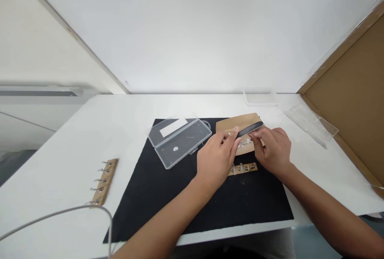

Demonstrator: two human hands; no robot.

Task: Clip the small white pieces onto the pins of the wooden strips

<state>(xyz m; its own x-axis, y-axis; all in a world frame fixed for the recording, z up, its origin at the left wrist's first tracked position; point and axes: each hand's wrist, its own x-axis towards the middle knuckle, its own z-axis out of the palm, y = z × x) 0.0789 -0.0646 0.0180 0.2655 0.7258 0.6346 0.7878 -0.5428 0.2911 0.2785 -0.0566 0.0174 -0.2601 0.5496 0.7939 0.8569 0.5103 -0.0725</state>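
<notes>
Between the thumb and fingers of my left hand [214, 157] is a dark nail file [250, 129], slanting up to the right. Its far end lies over the fingers of my right hand [273, 149]. My right hand is pinched closed just below the file; whatever small thing it holds is hidden. Beneath both hands lies a sheet of brown paper [231, 124] with several small whitish pieces [246, 142] on it. Closer to me, a wooden strip [247, 169] carries several metal clips with clear nail tips, partly covered by my left hand.
A clear plastic case [183, 143] lies open on the black mat [168, 195], a white label inside. Another wooden strip with clips [105, 181] sits left, near a grey cable [60, 212]. Clear plastic pieces [312, 123] and a cardboard panel [351, 91] stand at right.
</notes>
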